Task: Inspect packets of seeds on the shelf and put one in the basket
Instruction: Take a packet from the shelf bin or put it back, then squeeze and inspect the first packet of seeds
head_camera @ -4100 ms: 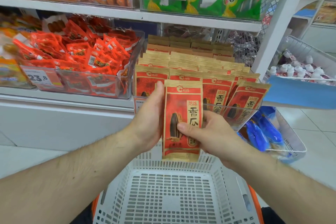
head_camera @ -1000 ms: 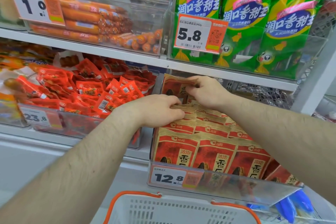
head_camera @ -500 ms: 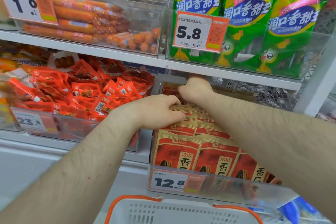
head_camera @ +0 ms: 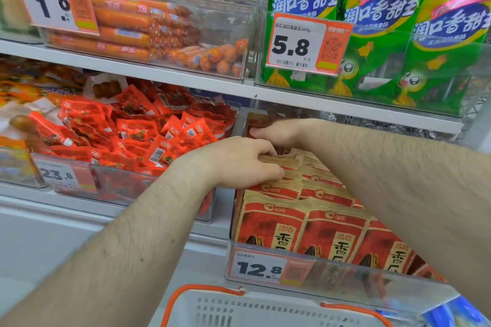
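Seed packets [head_camera: 305, 223] upright in shelf bin above basket [head_camera: 265, 308], left hand [head_camera: 239, 164] pinching packet tops, right hand [head_camera: 276, 131] reaching rear packet, grip unclear; light, crinkly, slippery pouches, best pinched at top seal.

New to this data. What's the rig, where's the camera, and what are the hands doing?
There is no robot: a person works with bare hands, and one wide-angle camera worn on the head looks forward and down.

The left hand rests with curled fingers on the tops of the red-and-gold seed packets, which stand in rows in a clear bin tagged 12.8. The right hand reaches to the back of the same bin and touches a packet there; whether it grips one is not clear.

Below is the rim of a white basket with orange handles. Nearby bins hold red snack sachets, orange sausages and green bags.
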`<state>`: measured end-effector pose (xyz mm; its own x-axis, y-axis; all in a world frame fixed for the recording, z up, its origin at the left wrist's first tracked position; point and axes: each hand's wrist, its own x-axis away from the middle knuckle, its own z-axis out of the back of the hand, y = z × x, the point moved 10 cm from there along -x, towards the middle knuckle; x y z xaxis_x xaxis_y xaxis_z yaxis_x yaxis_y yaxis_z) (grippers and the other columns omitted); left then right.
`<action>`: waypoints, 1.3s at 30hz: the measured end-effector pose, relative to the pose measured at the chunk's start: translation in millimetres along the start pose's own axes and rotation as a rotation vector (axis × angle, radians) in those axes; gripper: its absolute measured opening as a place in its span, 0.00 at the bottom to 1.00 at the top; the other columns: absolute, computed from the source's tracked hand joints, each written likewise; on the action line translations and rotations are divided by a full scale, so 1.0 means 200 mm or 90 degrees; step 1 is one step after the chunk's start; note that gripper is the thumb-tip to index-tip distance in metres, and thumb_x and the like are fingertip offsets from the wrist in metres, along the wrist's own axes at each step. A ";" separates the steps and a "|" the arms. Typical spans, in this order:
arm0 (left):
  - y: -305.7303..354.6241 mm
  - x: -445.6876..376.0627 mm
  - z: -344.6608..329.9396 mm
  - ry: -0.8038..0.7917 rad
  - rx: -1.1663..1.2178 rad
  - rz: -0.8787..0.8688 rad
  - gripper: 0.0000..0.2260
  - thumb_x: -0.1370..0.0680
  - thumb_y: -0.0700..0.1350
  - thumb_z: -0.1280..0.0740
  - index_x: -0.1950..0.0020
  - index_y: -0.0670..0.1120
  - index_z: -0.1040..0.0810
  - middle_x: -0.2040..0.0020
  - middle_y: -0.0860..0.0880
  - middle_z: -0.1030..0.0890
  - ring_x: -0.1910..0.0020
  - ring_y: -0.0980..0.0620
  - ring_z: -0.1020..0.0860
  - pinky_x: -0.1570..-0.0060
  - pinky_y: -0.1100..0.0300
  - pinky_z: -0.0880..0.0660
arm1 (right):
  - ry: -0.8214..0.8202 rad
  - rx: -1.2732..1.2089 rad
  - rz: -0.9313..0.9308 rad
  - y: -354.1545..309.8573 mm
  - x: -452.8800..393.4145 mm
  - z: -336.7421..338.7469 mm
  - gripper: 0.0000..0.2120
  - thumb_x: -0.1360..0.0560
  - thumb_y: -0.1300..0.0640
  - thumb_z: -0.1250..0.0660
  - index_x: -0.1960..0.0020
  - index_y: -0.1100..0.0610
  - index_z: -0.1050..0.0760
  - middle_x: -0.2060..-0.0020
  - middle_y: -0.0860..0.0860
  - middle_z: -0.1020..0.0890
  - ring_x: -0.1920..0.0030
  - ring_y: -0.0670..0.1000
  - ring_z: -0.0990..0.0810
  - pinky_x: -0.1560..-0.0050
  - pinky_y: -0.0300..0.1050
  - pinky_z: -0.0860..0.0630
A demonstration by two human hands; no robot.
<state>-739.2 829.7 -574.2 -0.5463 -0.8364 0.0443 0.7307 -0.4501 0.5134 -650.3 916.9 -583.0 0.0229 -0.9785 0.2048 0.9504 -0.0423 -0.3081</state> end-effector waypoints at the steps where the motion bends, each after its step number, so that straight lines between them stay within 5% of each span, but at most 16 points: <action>1: 0.00 0.00 0.00 0.001 -0.003 0.001 0.18 0.23 0.61 0.35 0.34 0.60 0.25 0.43 0.56 0.20 0.47 0.57 0.22 0.44 0.59 0.25 | -0.010 0.004 -0.008 0.01 -0.01 -0.01 0.27 0.21 0.34 0.44 0.28 0.47 0.29 0.26 0.50 0.31 0.26 0.53 0.34 0.25 0.56 0.40; 5: -0.01 -0.01 0.00 -0.005 -0.012 0.006 0.21 0.23 0.61 0.36 0.31 0.60 0.27 0.39 0.55 0.22 0.44 0.55 0.23 0.43 0.58 0.26 | -0.083 0.023 -0.046 0.04 0.01 -0.06 0.32 0.20 0.33 0.48 0.23 0.51 0.36 0.23 0.52 0.37 0.23 0.54 0.40 0.24 0.54 0.45; 10: -0.01 -0.02 0.00 0.011 -0.035 -0.005 0.22 0.23 0.62 0.36 0.30 0.59 0.26 0.37 0.53 0.22 0.40 0.52 0.24 0.38 0.55 0.26 | -0.100 -0.066 -0.086 0.08 0.04 -0.04 0.36 0.22 0.31 0.45 0.24 0.53 0.36 0.25 0.54 0.34 0.27 0.56 0.33 0.27 0.54 0.36; 13: -0.01 -0.03 0.02 0.051 -0.050 -0.032 0.27 0.29 0.67 0.40 0.34 0.59 0.23 0.36 0.50 0.21 0.38 0.51 0.25 0.38 0.52 0.26 | -0.023 -0.061 -0.063 0.11 0.04 0.02 0.36 0.27 0.26 0.42 0.33 0.54 0.25 0.35 0.52 0.23 0.39 0.55 0.22 0.34 0.53 0.28; 16: -0.01 -0.02 0.03 0.053 -0.077 -0.035 0.25 0.26 0.66 0.39 0.33 0.58 0.23 0.35 0.50 0.22 0.36 0.50 0.26 0.37 0.51 0.27 | 0.021 -0.080 0.029 0.08 0.10 0.08 0.23 0.24 0.32 0.40 0.52 0.51 0.19 0.50 0.48 0.18 0.50 0.50 0.20 0.46 0.46 0.29; 22: -0.01 0.02 -0.02 -0.056 -0.030 -0.029 0.30 0.26 0.70 0.39 0.27 0.57 0.28 0.33 0.56 0.23 0.36 0.55 0.25 0.33 0.52 0.29 | 0.002 0.017 0.109 0.02 0.21 0.06 0.14 0.22 0.47 0.40 0.62 0.47 0.21 0.57 0.46 0.21 0.52 0.51 0.24 0.47 0.51 0.29; 25: 0.00 0.05 -0.04 -0.096 -0.045 -0.026 0.39 0.28 0.72 0.37 0.22 0.54 0.36 0.25 0.54 0.32 0.28 0.54 0.33 0.27 0.51 0.36 | -0.007 0.021 0.075 0.03 0.21 0.04 0.14 0.23 0.42 0.41 0.57 0.46 0.19 0.53 0.47 0.20 0.51 0.49 0.24 0.46 0.50 0.30; 30: -0.01 0.07 -0.07 -0.159 -0.086 -0.018 0.52 0.38 0.75 0.32 0.20 0.56 0.44 0.23 0.56 0.40 0.24 0.53 0.43 0.24 0.48 0.42 | -0.010 0.043 0.024 0.03 0.17 0.03 0.25 0.21 0.36 0.43 0.30 0.47 0.27 0.26 0.53 0.31 0.28 0.55 0.32 0.27 0.53 0.38; 33: 0.00 0.07 -0.06 -0.170 -0.099 -0.016 0.49 0.35 0.68 0.25 0.21 0.56 0.45 0.24 0.56 0.38 0.25 0.54 0.40 0.26 0.51 0.39 | -0.028 -0.041 -0.018 0.05 0.11 0.02 0.30 0.21 0.34 0.44 0.27 0.51 0.30 0.26 0.53 0.30 0.28 0.53 0.31 0.26 0.51 0.39; 36: -0.01 0.05 -0.07 -0.177 -0.088 -0.012 0.44 0.35 0.61 0.22 0.24 0.57 0.39 0.31 0.57 0.29 0.35 0.56 0.29 0.38 0.58 0.28 | -0.052 -0.053 -0.041 0.05 0.08 -0.02 0.36 0.24 0.29 0.46 0.25 0.51 0.33 0.25 0.53 0.32 0.27 0.54 0.33 0.25 0.55 0.41; 39: -0.01 0.04 -0.06 -0.162 -0.090 -0.013 0.43 0.33 0.60 0.22 0.24 0.56 0.38 0.33 0.57 0.28 0.38 0.55 0.27 0.44 0.60 0.27 | -0.083 -0.086 -0.043 0.06 0.08 -0.03 0.36 0.25 0.29 0.43 0.26 0.50 0.32 0.27 0.52 0.29 0.29 0.54 0.30 0.32 0.51 0.36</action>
<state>-740.5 819.9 -585.2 -0.6338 -0.7293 0.2576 0.7582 -0.5201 0.3932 -640.3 900.3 -589.5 0.0092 -0.9386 0.3450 0.9013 -0.1417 -0.4094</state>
